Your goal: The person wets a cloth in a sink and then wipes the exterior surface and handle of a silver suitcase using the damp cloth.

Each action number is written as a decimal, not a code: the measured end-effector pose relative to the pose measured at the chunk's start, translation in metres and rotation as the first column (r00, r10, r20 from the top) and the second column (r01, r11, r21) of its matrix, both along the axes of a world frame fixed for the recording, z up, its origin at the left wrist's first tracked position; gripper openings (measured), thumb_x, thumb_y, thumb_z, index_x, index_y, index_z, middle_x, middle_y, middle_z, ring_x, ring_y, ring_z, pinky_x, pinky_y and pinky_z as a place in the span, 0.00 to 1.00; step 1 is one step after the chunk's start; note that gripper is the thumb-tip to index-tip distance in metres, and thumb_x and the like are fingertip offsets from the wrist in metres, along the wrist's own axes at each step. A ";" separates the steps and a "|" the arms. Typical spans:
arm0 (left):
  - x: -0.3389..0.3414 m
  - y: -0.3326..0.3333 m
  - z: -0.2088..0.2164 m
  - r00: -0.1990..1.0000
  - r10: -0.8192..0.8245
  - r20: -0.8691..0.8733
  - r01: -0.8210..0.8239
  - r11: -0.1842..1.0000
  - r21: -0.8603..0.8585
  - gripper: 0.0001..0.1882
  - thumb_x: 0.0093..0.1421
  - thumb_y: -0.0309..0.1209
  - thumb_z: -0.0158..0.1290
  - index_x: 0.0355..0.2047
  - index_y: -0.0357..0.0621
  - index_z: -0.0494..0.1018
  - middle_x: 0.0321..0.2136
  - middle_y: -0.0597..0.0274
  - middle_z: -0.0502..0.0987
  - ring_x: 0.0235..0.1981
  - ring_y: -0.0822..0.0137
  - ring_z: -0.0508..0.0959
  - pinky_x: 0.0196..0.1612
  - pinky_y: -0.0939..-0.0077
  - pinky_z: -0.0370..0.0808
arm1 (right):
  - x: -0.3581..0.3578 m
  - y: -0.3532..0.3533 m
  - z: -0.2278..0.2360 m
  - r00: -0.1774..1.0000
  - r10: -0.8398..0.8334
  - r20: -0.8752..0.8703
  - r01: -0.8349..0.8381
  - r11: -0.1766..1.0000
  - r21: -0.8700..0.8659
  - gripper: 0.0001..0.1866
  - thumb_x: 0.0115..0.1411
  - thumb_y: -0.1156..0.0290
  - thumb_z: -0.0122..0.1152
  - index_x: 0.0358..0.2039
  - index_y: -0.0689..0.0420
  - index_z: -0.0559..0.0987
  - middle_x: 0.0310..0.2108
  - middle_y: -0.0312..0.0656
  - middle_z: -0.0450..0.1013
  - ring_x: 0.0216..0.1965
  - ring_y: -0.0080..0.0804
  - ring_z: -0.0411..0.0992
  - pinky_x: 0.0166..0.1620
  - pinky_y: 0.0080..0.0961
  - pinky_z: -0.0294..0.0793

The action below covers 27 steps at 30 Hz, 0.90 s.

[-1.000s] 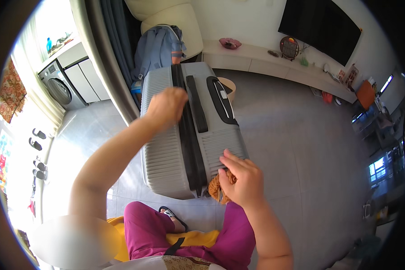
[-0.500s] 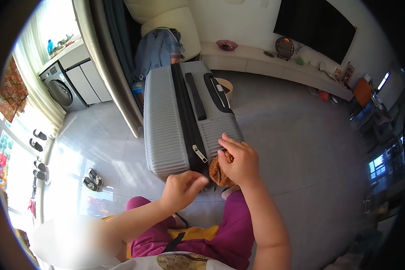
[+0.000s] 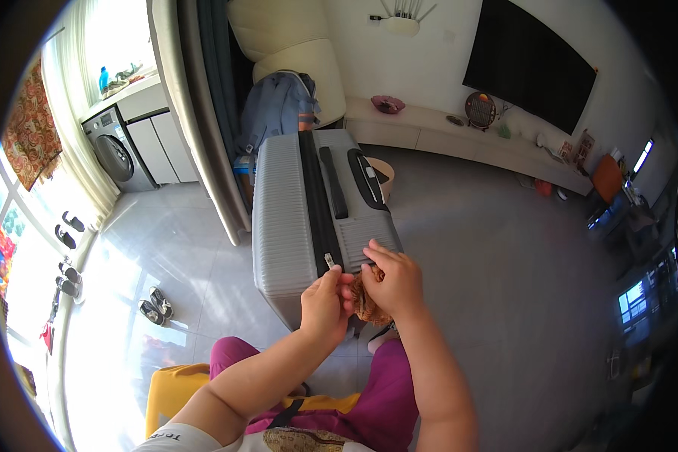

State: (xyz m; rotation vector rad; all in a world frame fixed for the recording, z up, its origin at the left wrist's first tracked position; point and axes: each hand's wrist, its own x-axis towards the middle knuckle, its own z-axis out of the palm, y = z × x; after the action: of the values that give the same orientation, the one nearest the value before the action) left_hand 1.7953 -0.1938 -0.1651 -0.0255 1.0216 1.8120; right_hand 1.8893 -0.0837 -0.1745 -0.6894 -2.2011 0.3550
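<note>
A silver-grey ribbed suitcase (image 3: 282,218) stands in front of me, its black zip band (image 3: 314,200) running along the upper side. With fingers curled, my left hand (image 3: 325,307) grips the light metal zipper pull (image 3: 329,261) at the band's near end; the thumb covers the pull's lower part. My right hand (image 3: 396,285) lies at the suitcase's near right corner, its upper fingers stretched over the ribbed shell. Bunched under that palm and thumb is a brown-orange textured cloth (image 3: 367,307), partly hidden by both hands. The suitcase also has a black side handle (image 3: 368,179).
A blue-grey backpack (image 3: 275,109) rests on a cream chair (image 3: 297,64) behind the suitcase. Beige bin (image 3: 384,177) is at its right. A low cabinet (image 3: 437,139) lines the wall. Shoes (image 3: 156,306) lie on the floor at left; a yellow seat (image 3: 175,384) is beside my leg.
My left hand has moved up from below the suitcase's near edge onto the zipper pull. My right hand stays at the corner with the cloth. The whole view has tilted up slightly.
</note>
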 end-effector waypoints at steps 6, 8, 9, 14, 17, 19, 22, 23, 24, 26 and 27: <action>0.016 -0.034 -0.053 0.966 -0.136 -0.220 0.094 0.977 -0.190 0.15 0.65 0.35 0.50 0.26 0.37 0.74 0.14 0.66 0.69 0.13 0.74 0.64 0.16 0.79 0.61 | 0.000 0.000 0.002 0.999 0.039 -0.036 -0.038 0.999 0.033 0.13 0.51 0.70 0.63 0.38 0.57 0.83 0.45 0.43 0.78 0.35 0.42 0.77 0.42 0.33 0.77; 0.034 -0.058 -0.102 0.940 -0.314 -0.137 0.256 0.910 -0.326 0.15 0.66 0.37 0.51 0.32 0.35 0.75 0.18 0.63 0.73 0.16 0.74 0.69 0.19 0.81 0.65 | 0.002 -0.005 0.002 1.000 0.028 0.005 -0.028 0.999 0.016 0.13 0.51 0.69 0.62 0.38 0.57 0.83 0.46 0.43 0.78 0.35 0.42 0.77 0.41 0.33 0.77; 0.035 -0.058 -0.102 0.946 -0.299 -0.127 0.253 0.924 -0.287 0.16 0.66 0.39 0.51 0.35 0.35 0.75 0.21 0.62 0.75 0.18 0.74 0.71 0.21 0.81 0.67 | 0.002 -0.006 0.002 1.000 0.011 0.017 -0.011 1.000 0.010 0.13 0.51 0.69 0.62 0.38 0.57 0.82 0.46 0.43 0.78 0.35 0.42 0.77 0.41 0.33 0.77; 0.009 -0.049 -0.061 0.823 -0.200 -0.531 0.215 0.976 -0.034 0.18 0.66 0.38 0.54 0.48 0.35 0.74 0.31 0.61 0.80 0.24 0.74 0.77 0.28 0.81 0.74 | 0.000 -0.004 0.004 1.000 0.017 0.023 -0.016 0.999 -0.032 0.14 0.51 0.70 0.63 0.39 0.57 0.83 0.46 0.44 0.78 0.38 0.44 0.77 0.44 0.33 0.77; -0.040 -0.024 0.002 -0.293 0.207 -0.933 -0.020 0.975 0.222 0.19 0.53 0.25 0.62 0.47 0.37 0.75 0.34 0.56 0.79 0.30 0.60 0.78 0.35 0.71 0.77 | 0.000 0.002 0.003 1.000 0.026 0.014 -0.026 0.999 0.019 0.13 0.52 0.69 0.63 0.39 0.57 0.83 0.46 0.43 0.78 0.36 0.42 0.77 0.42 0.33 0.77; -0.059 -0.010 0.035 -0.482 -0.040 -0.875 -0.116 0.993 0.018 0.19 0.51 0.27 0.62 0.45 0.41 0.76 0.44 0.55 0.75 0.47 0.51 0.72 0.49 0.61 0.71 | 0.001 0.001 0.001 0.999 0.039 0.007 -0.039 0.999 0.034 0.13 0.52 0.69 0.63 0.39 0.57 0.83 0.46 0.43 0.78 0.35 0.41 0.77 0.41 0.33 0.77; -0.088 0.005 0.032 -0.571 -0.258 -0.779 -0.119 0.965 -0.232 0.20 0.51 0.29 0.63 0.46 0.45 0.76 0.48 0.55 0.72 0.52 0.51 0.68 0.56 0.59 0.65 | 0.000 0.001 0.005 0.999 0.051 0.008 -0.052 0.998 0.030 0.13 0.52 0.69 0.63 0.39 0.57 0.83 0.46 0.43 0.78 0.35 0.41 0.77 0.41 0.33 0.77; -0.096 0.008 0.030 -0.535 -0.275 -0.799 -0.057 0.955 -0.291 0.20 0.51 0.29 0.63 0.47 0.46 0.76 0.49 0.55 0.72 0.54 0.52 0.67 0.56 0.59 0.65 | 0.000 0.000 0.005 0.999 0.050 0.010 -0.050 0.998 0.031 0.13 0.52 0.69 0.63 0.39 0.57 0.83 0.46 0.43 0.78 0.35 0.41 0.77 0.41 0.33 0.77; -0.101 0.010 0.028 -0.497 -0.298 -0.815 0.011 0.937 -0.349 0.21 0.51 0.29 0.63 0.48 0.47 0.76 0.49 0.56 0.71 0.55 0.52 0.66 0.57 0.59 0.64 | 0.000 0.000 0.003 0.999 0.045 0.014 -0.045 0.999 0.027 0.13 0.52 0.69 0.63 0.39 0.57 0.83 0.46 0.43 0.78 0.36 0.42 0.77 0.41 0.33 0.78; -0.107 0.012 0.027 -0.448 -0.283 -0.848 0.109 0.924 -0.367 0.20 0.51 0.29 0.63 0.47 0.46 0.76 0.48 0.57 0.72 0.53 0.52 0.67 0.57 0.59 0.64 | -0.001 0.000 0.001 0.999 0.051 0.000 -0.051 0.998 0.037 0.13 0.52 0.69 0.63 0.39 0.57 0.83 0.46 0.43 0.78 0.36 0.42 0.77 0.41 0.33 0.78; -0.107 0.014 0.029 -0.419 -0.278 -0.864 0.156 0.915 -0.371 0.20 0.51 0.29 0.63 0.46 0.46 0.76 0.48 0.57 0.72 0.53 0.52 0.67 0.57 0.59 0.63 | -0.001 0.001 0.000 0.998 0.056 -0.004 -0.056 0.998 0.043 0.13 0.52 0.69 0.63 0.39 0.57 0.83 0.46 0.43 0.78 0.35 0.42 0.77 0.41 0.33 0.78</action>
State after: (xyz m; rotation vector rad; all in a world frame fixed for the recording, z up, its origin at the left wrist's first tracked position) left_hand 1.6881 -0.1802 -0.1365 2.0235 2.0123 0.8821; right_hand 1.8883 -0.0823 -0.1741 -0.6037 -2.2199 0.3372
